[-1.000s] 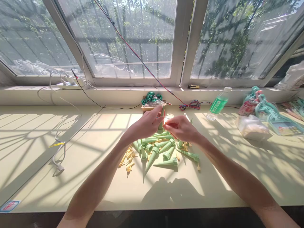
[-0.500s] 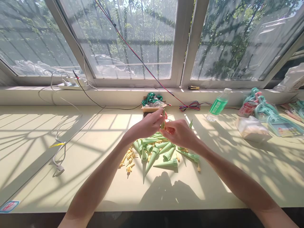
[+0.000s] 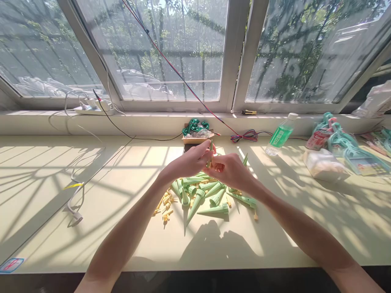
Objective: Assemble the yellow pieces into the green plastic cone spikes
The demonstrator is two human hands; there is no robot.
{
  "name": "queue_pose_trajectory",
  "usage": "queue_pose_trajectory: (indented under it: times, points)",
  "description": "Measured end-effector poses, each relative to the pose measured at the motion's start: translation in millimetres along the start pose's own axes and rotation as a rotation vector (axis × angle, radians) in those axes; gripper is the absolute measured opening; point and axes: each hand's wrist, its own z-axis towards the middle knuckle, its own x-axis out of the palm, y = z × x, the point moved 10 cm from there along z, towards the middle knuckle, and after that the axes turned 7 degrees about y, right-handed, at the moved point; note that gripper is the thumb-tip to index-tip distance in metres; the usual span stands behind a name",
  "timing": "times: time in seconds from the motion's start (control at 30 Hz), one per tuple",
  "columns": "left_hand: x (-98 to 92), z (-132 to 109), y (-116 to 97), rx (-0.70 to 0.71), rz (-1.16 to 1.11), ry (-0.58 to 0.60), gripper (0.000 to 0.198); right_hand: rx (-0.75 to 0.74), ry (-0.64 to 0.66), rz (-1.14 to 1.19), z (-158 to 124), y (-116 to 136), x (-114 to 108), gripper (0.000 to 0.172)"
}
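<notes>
My left hand (image 3: 195,159) is closed around a slim green plastic spike (image 3: 210,151), whose narrow part stands up above the fingers. Against its lower end, my right hand (image 3: 231,170) is closed in a pinch; the fingers hide what is between them. Both hands meet above a pile of green tapered spikes (image 3: 198,200) with ribbed caps, lying in all directions on the table. Left of the pile is a cluster of small yellow plastic fittings (image 3: 167,200). Another yellow fitting (image 3: 255,215) lies at the pile's right side.
Behind my hands stands a small cardboard box (image 3: 195,140) with green material and clear plastic. A coiled red-and-blue wire (image 3: 248,135), a water bottle (image 3: 280,136) and a tissue pack (image 3: 325,167) are to the right. A white cable (image 3: 75,211) lies on the left.
Both hands stay nearly in place over the pile. The fingers shift slightly around the green spike; the pile looks the same.
</notes>
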Motion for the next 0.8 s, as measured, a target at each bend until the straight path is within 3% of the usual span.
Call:
queue_pose_trajectory:
  times: [0.23,0.4,0.57,0.8]
  points:
    - [3.0,1,7,-0.05,-0.084,0.037,0.018,0.067,0.028,0.008,1,-8,3,0.052]
    - [-6.2,-1,12,-0.076,-0.104,0.013,0.021,0.072,0.032,-0.017,1,-11,1,0.056]
    - [-27.1,-5,16,-0.087,-0.088,-0.109,0.016,0.064,0.048,-0.082,2,-13,-4,0.051]
    - [-29.4,-5,17,-0.096,-0.045,-0.13,0.013,0.05,0.246,-0.086,0,-21,20,0.035]
